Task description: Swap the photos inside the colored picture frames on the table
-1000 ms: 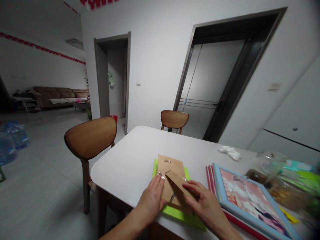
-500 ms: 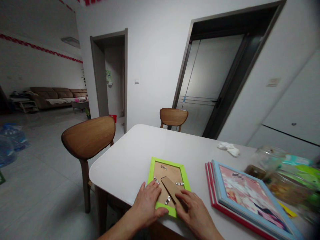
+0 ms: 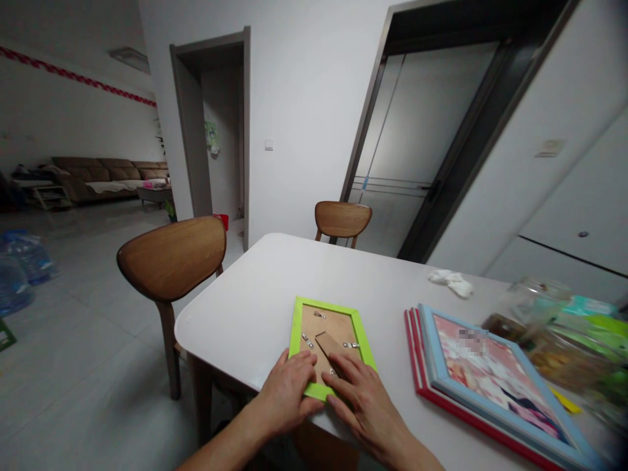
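A lime-green picture frame (image 3: pixel 295 327) lies face down at the near edge of the table, with its brown backing board (image 3: pixel 314 326) up. Small metal clips (image 3: pixel 350 345) sit along the board's edges, and a brown stand leg (image 3: pixel 330 345) crosses its middle. My left hand (image 3: pixel 288 392) grips the near left corner, fingers over the rim and thumb at the near edge. Over the near right part is my right hand (image 3: pixel 366 402), fingers apart, resting on the stand leg and beside the near clip. That clip is mostly hidden under the fingers.
Right of the frame lies a stack of picture frames, a light blue one (image 3: pixel 428 340) on top of red ones (image 3: pixel 411 353). Glass jars (image 3: pixel 540 297) and packets stand at the far right. A crumpled white tissue (image 3: pixel 451 282) lies behind. Wooden chairs (image 3: pixel 171 255) flank the table (image 3: pixel 235 301).
My right hand has shifted left and inward, from the stand leg's right side to over the near clip. My left hand stays at the frame's near left corner. The view has tilted slightly down.
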Demonstrator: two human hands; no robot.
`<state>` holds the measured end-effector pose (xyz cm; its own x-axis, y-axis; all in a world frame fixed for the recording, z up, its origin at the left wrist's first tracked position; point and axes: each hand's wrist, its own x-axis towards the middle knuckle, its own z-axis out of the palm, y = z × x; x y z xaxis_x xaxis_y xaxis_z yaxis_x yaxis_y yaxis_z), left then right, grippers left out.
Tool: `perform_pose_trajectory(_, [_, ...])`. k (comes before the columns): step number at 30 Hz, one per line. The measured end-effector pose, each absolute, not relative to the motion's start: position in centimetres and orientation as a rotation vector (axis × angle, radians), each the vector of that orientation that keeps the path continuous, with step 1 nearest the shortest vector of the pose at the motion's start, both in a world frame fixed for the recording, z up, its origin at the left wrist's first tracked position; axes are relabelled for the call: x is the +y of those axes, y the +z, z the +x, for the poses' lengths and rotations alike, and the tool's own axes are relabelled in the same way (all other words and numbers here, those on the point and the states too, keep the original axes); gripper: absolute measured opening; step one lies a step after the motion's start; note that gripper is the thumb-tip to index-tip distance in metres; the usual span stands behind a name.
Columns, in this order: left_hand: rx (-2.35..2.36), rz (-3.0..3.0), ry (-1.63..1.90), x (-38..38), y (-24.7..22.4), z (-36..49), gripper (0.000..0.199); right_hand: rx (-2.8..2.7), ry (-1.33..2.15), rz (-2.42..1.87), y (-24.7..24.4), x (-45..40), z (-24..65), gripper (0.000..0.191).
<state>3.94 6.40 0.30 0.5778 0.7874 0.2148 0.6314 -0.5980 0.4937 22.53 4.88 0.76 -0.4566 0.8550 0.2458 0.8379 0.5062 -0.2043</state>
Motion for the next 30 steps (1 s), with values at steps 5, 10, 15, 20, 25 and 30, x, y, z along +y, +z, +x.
perform_pose_trajectory(5, [1.147,2.439,0.617,6.4,0.1,3.9,0.043,-2.441,0.085,-1.342,0.5,4.5,23.3,0.035])
perform_pose_trajectory(10, [1.152,2.436,0.620,6.6,-0.1,4.0,0.039,-2.255,0.011,-1.508,0.7,6.6,24.1,0.038])
perform_pose_trajectory(15, [1.163,2.432,0.593,6.6,0.0,4.0,0.031,-2.129,-0.111,-1.863,1.2,9.1,24.9,0.032])
perform_pose_trajectory(20, [1.168,2.433,0.615,6.6,0.1,4.1,0.030,-2.171,-0.022,-1.811,1.2,9.3,25.0,0.033])
perform_pose_trajectory(25, [1.166,2.415,0.620,6.7,0.1,4.0,0.032,-2.163,-0.029,-1.820,1.2,9.1,24.9,0.033])
perform_pose_trajectory(30, [1.144,2.397,0.634,6.8,0.1,3.9,0.027,-2.161,-0.054,-1.719,1.3,9.1,22.6,0.032])
